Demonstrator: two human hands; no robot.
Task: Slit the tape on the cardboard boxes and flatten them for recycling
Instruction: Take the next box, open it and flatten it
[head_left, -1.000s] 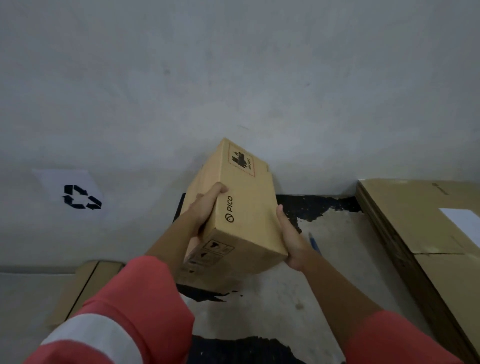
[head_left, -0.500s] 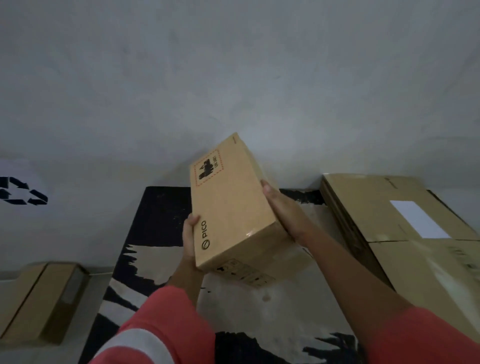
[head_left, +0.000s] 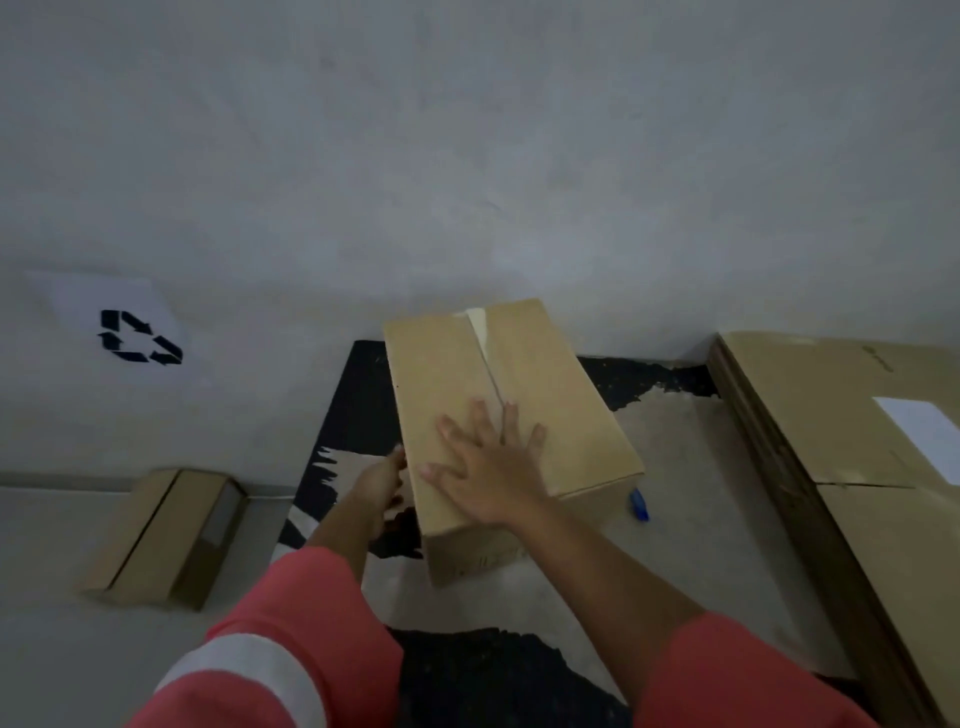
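A long brown cardboard box (head_left: 550, 384) lies on the black-and-white mat (head_left: 358, 405) by the wall, its taped centre seam facing up. My right hand (head_left: 485, 470) rests flat on the near part of its top, fingers spread. My left hand (head_left: 382, 483) is at the box's left side, thumb against the edge; its fingers are partly hidden. A blue cutter (head_left: 639, 503) lies on the floor at the box's near right corner, partly hidden by it.
A stack of large flat cardboard (head_left: 841, 436) with a white label fills the right side. A smaller closed box (head_left: 161, 535) lies on the floor at the left. A recycling-symbol sheet (head_left: 137, 338) is on the wall.
The box was held tilted in the air by both hands; now it lies on the mat with its seam up. My right hand moved onto its top, my left to its side.
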